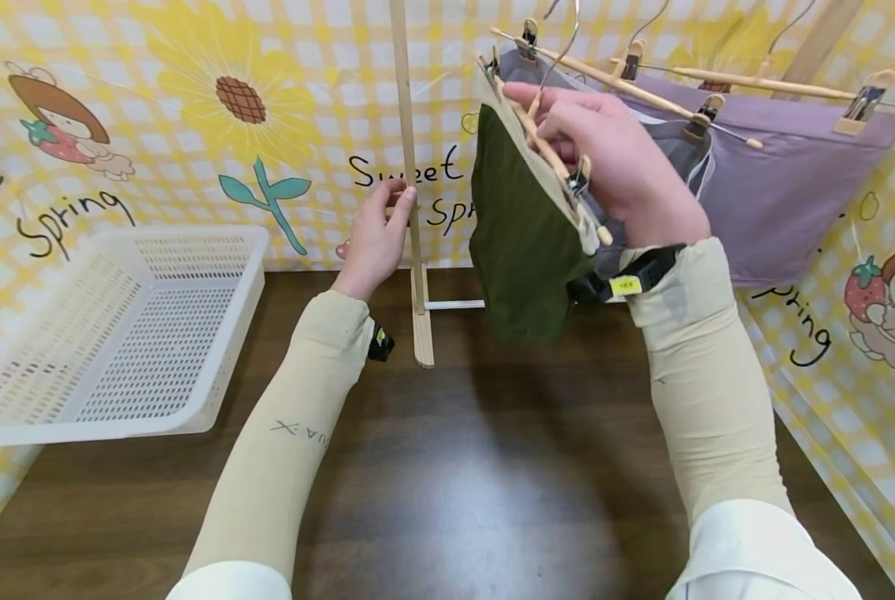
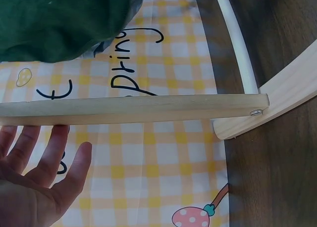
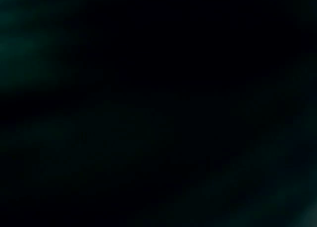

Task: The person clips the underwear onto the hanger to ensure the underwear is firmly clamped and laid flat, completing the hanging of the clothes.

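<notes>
A wooden clip hanger (image 1: 543, 143) carries a dark green garment (image 1: 518, 229) with a pale waistband, clipped along its edge. My right hand (image 1: 605, 142) grips this hanger around its bar near the hook. Over at the wooden rack post (image 1: 407, 108), my left hand (image 1: 378, 229) touches the side of the upright with its fingertips. In the left wrist view the fingers (image 2: 49, 158) of that hand are fairly straight against the post. The right wrist view is almost wholly dark, so it shows nothing of the grip.
Behind the green garment hang a grey garment (image 1: 676, 150) and a lilac garment (image 1: 777, 183) on clip hangers. A white perforated plastic basket (image 1: 226, 333) stands at the left. A white bar (image 1: 455, 305) runs low from the post's wooden foot (image 1: 422, 346) on the dark wood-grain surface.
</notes>
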`<state>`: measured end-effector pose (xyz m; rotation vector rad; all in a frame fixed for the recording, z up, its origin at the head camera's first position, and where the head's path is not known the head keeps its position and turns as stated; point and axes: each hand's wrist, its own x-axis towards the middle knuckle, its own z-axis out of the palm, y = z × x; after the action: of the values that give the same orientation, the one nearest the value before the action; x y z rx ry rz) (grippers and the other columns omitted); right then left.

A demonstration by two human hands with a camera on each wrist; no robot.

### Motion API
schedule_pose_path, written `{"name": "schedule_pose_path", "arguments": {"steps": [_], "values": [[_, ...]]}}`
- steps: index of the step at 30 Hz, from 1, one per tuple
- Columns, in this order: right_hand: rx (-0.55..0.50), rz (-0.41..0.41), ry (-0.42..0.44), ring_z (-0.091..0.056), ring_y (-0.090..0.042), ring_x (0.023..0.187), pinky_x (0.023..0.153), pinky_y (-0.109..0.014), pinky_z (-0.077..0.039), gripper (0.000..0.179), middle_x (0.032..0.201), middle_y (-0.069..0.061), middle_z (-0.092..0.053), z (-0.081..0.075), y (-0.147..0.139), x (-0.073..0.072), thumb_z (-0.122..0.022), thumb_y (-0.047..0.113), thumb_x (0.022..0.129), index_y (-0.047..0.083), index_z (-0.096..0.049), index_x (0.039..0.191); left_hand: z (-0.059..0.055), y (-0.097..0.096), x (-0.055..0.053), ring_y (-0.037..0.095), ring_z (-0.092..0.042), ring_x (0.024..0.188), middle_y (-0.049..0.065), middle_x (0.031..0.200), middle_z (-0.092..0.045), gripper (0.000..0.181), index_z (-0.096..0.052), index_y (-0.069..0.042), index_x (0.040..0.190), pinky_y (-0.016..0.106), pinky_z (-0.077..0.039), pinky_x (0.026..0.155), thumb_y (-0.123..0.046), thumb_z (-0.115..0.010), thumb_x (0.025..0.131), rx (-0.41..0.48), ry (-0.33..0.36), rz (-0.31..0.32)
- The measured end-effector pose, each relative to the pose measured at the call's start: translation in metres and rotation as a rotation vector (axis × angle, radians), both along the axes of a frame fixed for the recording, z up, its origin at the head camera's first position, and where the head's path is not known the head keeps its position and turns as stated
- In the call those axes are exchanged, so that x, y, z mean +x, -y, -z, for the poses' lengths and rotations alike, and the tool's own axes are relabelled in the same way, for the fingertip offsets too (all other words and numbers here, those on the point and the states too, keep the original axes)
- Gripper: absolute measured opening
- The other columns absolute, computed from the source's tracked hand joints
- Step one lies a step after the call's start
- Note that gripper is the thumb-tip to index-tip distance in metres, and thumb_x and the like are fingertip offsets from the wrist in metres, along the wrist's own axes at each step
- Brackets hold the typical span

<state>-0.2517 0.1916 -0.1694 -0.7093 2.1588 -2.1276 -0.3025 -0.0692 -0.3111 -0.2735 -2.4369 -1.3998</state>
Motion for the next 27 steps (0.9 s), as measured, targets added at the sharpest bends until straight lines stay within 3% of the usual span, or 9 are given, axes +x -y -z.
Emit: {"name": "schedule_pose_path", "arguments": {"steps": [3,8,11,13,16,19,20,23,27], "values": [[-0.013,-0.01,0.001,-0.035,-0.014,0.057,0.057,-0.02,-0.039,0.026,0.144,-0.006,-0.055,-0.012,-0.003,-0.009,-0.048,-0.004,0.093,-0.008,-0.073,0.087,0.0,0.0,0.0,0.024,-0.058,0.111,0.005,0.133,-0.06,0.053,-0.053,-0.013,0.143,0.042,-0.043,0.095,-0.05,-0.041,0.108,-0.003,-0.003,-0.002],[-0.023,-0.009,0.034,-0.044,-0.012,0.059,0.057,-0.019,-0.045,0.029,0.137,-0.006,-0.06,-0.03,-0.003,-0.023,-0.048,-0.002,0.094,-0.007,-0.071,0.11,-0.001,-0.001,-0.001,0.023,-0.059,0.11,0.006,0.133,-0.06,0.053,-0.052,-0.012,0.144,0.039,-0.045,0.095,-0.049,-0.041,0.109,0.0,-0.008,0.005],[-0.012,-0.021,0.047,-0.052,-0.013,0.071,0.06,-0.02,-0.047,0.037,0.135,-0.01,-0.06,-0.037,0.0,-0.031,-0.049,0.001,0.095,0.001,-0.068,0.127,-0.002,-0.001,0.0,0.023,-0.059,0.11,0.005,0.133,-0.06,0.052,-0.052,-0.012,0.145,0.039,-0.044,0.095,-0.048,-0.041,0.109,0.002,-0.007,0.007],[-0.009,-0.036,0.046,-0.053,-0.016,0.081,0.063,-0.022,-0.048,0.036,0.134,-0.012,-0.059,-0.039,0.003,-0.037,-0.05,0.002,0.096,0.001,-0.067,0.128,-0.002,-0.001,0.0,0.022,-0.059,0.11,0.004,0.132,-0.061,0.051,-0.053,-0.013,0.144,0.04,-0.043,0.096,-0.048,-0.042,0.109,0.002,-0.007,0.002],[-0.004,-0.051,0.045,-0.056,-0.02,0.095,0.066,-0.024,-0.05,0.028,0.136,-0.007,-0.058,-0.039,0.007,-0.044,-0.049,0.002,0.095,-0.004,-0.071,0.113,-0.001,-0.002,0.0,0.023,-0.06,0.108,0.004,0.131,-0.062,0.049,-0.054,-0.014,0.143,0.04,-0.043,0.095,-0.046,-0.043,0.109,0.005,-0.012,0.001],[-0.013,-0.037,0.063,-0.058,-0.019,0.099,0.065,-0.024,-0.05,0.023,0.128,-0.007,-0.062,-0.038,0.012,-0.051,-0.05,0.001,0.095,-0.006,-0.071,0.099,0.0,-0.004,-0.001,0.023,-0.062,0.105,0.006,0.129,-0.063,0.047,-0.055,-0.013,0.141,0.039,-0.046,0.093,-0.046,-0.044,0.109,0.01,-0.018,0.008],[-0.016,-0.034,0.067,-0.059,-0.018,0.099,0.064,-0.023,-0.05,0.021,0.131,-0.002,-0.062,-0.038,0.013,-0.053,-0.049,0.001,0.095,-0.009,-0.068,0.094,0.0,-0.004,-0.002,0.023,-0.062,0.104,0.006,0.128,-0.063,0.047,-0.055,-0.013,0.141,0.038,-0.046,0.092,-0.045,-0.044,0.109,0.013,-0.021,0.012],[-0.041,-0.037,0.12,-0.058,-0.016,0.079,0.058,-0.022,-0.049,0.027,0.097,-0.008,-0.064,-0.034,0.02,-0.059,-0.047,0.0,0.095,-0.004,-0.069,0.11,-0.001,-0.004,-0.002,0.023,-0.063,0.103,0.007,0.128,-0.063,0.045,-0.055,-0.013,0.139,0.036,-0.048,0.092,-0.044,-0.044,0.109,0.022,-0.023,0.017],[-0.037,-0.072,0.186,-0.053,-0.015,0.066,0.057,-0.023,-0.05,0.047,0.084,-0.008,-0.058,-0.024,0.028,-0.066,-0.042,-0.001,0.095,0.005,-0.06,0.138,-0.001,-0.003,-0.002,0.023,-0.062,0.104,0.007,0.128,-0.062,0.041,-0.056,-0.012,0.136,0.035,-0.049,0.092,-0.041,-0.045,0.109,0.033,-0.025,0.019]]}}
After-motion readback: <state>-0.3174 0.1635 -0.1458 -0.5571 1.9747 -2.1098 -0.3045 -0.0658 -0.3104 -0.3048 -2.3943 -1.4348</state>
